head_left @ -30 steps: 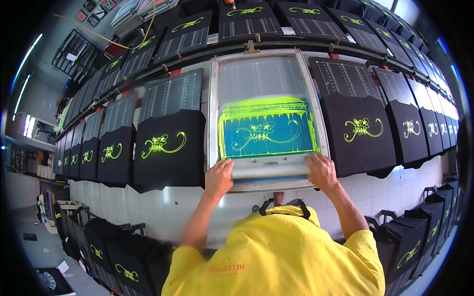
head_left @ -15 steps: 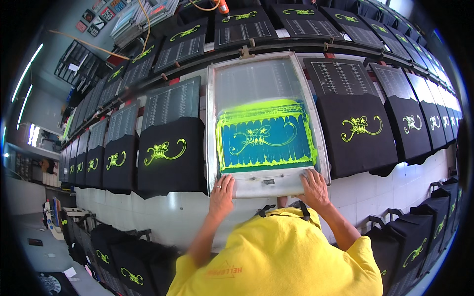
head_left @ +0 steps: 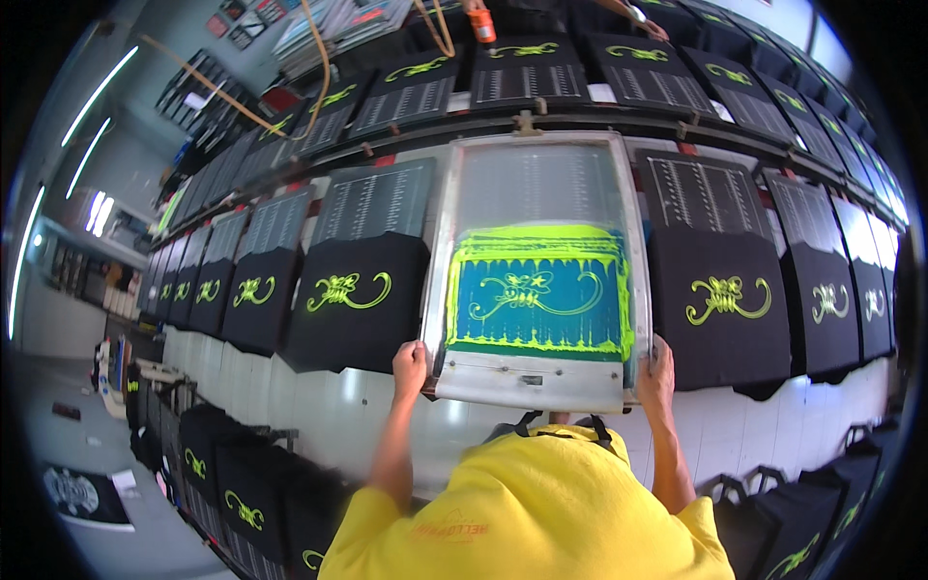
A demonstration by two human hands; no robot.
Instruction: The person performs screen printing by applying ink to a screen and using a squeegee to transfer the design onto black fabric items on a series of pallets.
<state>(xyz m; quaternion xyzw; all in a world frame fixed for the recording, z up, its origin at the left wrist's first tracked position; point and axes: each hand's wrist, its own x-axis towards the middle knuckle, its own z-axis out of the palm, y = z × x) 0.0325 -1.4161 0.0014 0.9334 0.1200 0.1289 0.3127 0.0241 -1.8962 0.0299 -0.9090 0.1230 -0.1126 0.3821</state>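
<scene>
In front of me lies a silk screen [head_left: 532, 379], a pale metal frame with its mesh. Neon yellow-green ink [head_left: 541, 240] is banked along the mesh's printing area and streaks its edges, round a blue stencil [head_left: 570, 324] with a scroll-and-star design. My left hand [head_left: 410, 365] is closed at the frame's near left side, its fingertips partly hidden. At the near right side, my right hand [head_left: 657, 374] curls its fingers against the frame's edge. Whatever lies under the screen is mostly covered; dark corners show below its near end.
Black shirts with the yellow-green print lie on boards to the left [head_left: 348, 295] and right [head_left: 725, 304]. Behind runs another row of printed shirts [head_left: 527, 72], where another person's hand holds an orange heat gun [head_left: 481, 26]. More shirts [head_left: 242, 483] lie behind me.
Both hands have moved from the top of the screen's near edge out to its sides, and their fingers have curled. The whole view has shifted slightly. More of the other person's arm shows.
</scene>
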